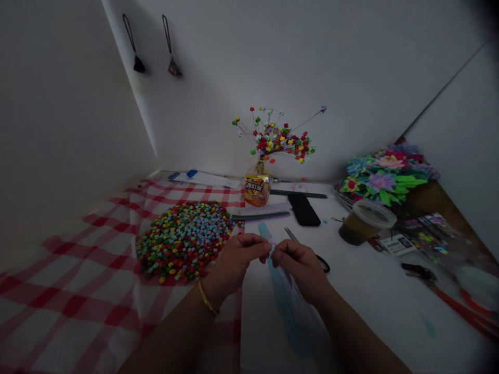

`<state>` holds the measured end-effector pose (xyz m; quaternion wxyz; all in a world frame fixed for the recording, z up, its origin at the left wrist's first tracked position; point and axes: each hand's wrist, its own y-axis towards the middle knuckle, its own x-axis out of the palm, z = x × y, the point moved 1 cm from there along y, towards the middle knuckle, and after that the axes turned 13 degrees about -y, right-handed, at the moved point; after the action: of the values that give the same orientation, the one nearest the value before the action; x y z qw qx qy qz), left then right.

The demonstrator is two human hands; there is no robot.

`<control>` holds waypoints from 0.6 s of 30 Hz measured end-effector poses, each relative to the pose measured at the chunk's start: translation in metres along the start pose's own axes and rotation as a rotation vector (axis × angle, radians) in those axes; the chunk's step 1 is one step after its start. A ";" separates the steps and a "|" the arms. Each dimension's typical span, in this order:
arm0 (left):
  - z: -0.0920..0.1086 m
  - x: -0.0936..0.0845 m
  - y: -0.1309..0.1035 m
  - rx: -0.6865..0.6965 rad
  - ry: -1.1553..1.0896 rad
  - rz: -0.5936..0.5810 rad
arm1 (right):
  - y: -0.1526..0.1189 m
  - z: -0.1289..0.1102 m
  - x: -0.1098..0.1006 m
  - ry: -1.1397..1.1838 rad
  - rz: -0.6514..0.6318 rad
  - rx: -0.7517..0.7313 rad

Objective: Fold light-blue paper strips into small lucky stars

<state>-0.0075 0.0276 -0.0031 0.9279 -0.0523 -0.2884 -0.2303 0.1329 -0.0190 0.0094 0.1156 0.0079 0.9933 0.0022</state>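
Observation:
My left hand [239, 259] and my right hand [299, 264] meet fingertip to fingertip above the white tabletop. Both pinch a small pale lilac paper piece [273, 244], mostly hidden by the fingers. Light blue paper strips [281, 296] lie beneath and between the hands, running toward the front edge. Partly covered by my right hand are scissors with a black handle [323, 264]. Left of my left hand, a large heap of tiny colourful folded paper stars [187, 239] rests on a red-and-white checked cloth [74, 306].
A plastic bottle [257, 188] holds star-tipped stems at the back. Nearby lie a black phone [304, 210] and dark strips [261, 215]. To the right are a lidded cup of dark liquid [364, 223], craft flowers [384, 176] and pliers [419, 271].

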 end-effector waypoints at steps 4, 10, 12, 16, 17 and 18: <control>-0.002 0.001 0.000 0.056 0.043 0.081 | 0.000 0.000 0.002 -0.031 0.008 -0.026; -0.001 0.003 0.000 -0.026 -0.049 0.014 | -0.002 0.000 0.004 -0.018 -0.017 -0.020; 0.001 0.003 0.000 -0.049 -0.098 -0.027 | -0.001 0.000 0.004 0.004 -0.012 -0.020; 0.002 0.002 -0.001 -0.036 -0.041 -0.045 | -0.001 -0.001 0.002 0.011 -0.008 -0.021; 0.002 0.002 -0.001 -0.024 -0.007 -0.041 | -0.001 -0.001 0.002 0.003 -0.005 -0.018; 0.001 0.002 -0.001 -0.013 0.021 -0.033 | -0.001 -0.002 0.002 -0.006 0.001 -0.019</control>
<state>-0.0073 0.0260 -0.0009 0.9266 -0.0511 -0.2781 -0.2480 0.1301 -0.0196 0.0105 0.1185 0.0072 0.9929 0.0116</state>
